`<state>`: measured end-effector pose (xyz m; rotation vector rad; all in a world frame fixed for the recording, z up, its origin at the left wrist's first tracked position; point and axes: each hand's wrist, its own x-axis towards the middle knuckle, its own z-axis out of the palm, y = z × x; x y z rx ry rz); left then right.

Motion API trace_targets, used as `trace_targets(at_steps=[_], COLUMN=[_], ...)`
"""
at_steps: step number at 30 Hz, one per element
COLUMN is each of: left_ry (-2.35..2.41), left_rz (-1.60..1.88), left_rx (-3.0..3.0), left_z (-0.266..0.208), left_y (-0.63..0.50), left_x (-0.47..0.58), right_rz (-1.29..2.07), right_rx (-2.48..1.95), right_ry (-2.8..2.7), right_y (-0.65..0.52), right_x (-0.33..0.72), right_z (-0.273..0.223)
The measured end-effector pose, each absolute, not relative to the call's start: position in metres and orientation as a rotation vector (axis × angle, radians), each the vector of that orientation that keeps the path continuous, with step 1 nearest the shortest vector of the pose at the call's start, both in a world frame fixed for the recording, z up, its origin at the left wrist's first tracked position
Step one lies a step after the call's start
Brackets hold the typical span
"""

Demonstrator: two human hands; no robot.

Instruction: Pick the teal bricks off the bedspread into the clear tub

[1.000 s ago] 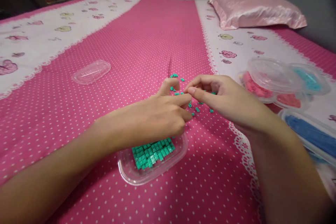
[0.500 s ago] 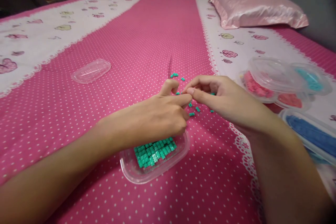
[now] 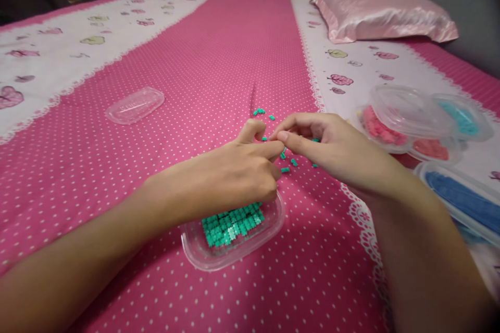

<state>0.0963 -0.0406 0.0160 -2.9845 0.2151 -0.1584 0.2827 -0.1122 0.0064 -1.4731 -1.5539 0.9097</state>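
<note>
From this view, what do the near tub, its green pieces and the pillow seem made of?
Tub: probably plastic, clear and glossy; pink shows through. Green pieces: likely plastic, slightly shiny, with bright glints. Pillow: perhaps satin-like cloth, given its sheen and creases.

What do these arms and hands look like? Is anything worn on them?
The left hand and right hand are ordinary human hands, with no gloves, rings or bracelets showing. Both forearms are bare, with no sleeves in view, and no cables or markings are visible.
</note>
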Motion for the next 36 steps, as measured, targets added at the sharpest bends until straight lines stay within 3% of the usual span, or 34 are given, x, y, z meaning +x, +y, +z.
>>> trace_targets(at_steps=[36], left_ry=[0.15], left_rz=[0.031], left_rx=[-3.006], left_z=[0.021], left_y=[-0.037], left_x=[0.092], right_rz=[0.878], right_rx=[-1.525], right_ry=[-1.586], right_y=[-0.112], right_x=[0.281], right_z=[0.007])
